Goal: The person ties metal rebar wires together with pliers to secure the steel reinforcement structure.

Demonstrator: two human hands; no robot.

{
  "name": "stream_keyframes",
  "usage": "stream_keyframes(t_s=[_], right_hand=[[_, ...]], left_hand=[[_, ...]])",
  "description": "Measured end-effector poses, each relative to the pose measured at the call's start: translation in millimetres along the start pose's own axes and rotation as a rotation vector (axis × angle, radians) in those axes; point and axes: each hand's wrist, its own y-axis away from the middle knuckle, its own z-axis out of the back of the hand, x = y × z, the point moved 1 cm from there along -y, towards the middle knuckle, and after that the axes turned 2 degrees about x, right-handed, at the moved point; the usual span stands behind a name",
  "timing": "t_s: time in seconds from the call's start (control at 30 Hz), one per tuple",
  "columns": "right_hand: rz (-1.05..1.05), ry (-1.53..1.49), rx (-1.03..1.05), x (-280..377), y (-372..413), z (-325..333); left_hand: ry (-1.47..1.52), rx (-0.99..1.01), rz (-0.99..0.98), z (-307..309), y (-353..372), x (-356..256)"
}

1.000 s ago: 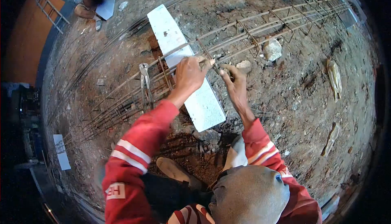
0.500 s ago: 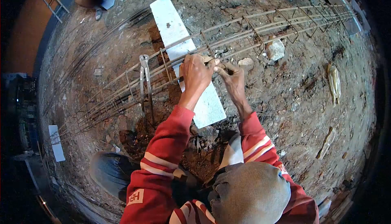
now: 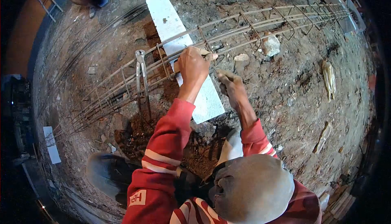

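Note:
A long rebar cage [image 3: 232, 35] of thin bars and square stirrups runs across the view. My left hand [image 3: 194, 67] is closed at the cage's near bars, over a white board; what its fingers grip is hidden. Lower and to the right, my right hand [image 3: 233, 86] is apart from the cage, its fingers curled in a pinch. A thin wire-like line shows near it, but I cannot make out what the fingers hold. A pair of end-cutting pincers [image 3: 141, 69] stands over the cage bars to the left, handles pointing down, untouched by either hand.
The white board [image 3: 209, 105] lies under the cage, and a smaller white piece [image 3: 52, 144] lies at far left. A pale stone [image 3: 271, 45] sits beside the cage. Crumpled wrappers [image 3: 329, 79] lie on the rough soil. Other people's feet and hands show along the top.
My right hand has drawn away from my left, down and to the right. My left hand stays at the cage. The whole view has shifted slightly.

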Motion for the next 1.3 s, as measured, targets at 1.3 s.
stream_keyframes(t_s=[1.3], right_hand=[[0.859, 0.947, -0.216, 107, -26, -10]], left_hand=[[0.271, -0.128, -0.071, -15, 15, -4]])
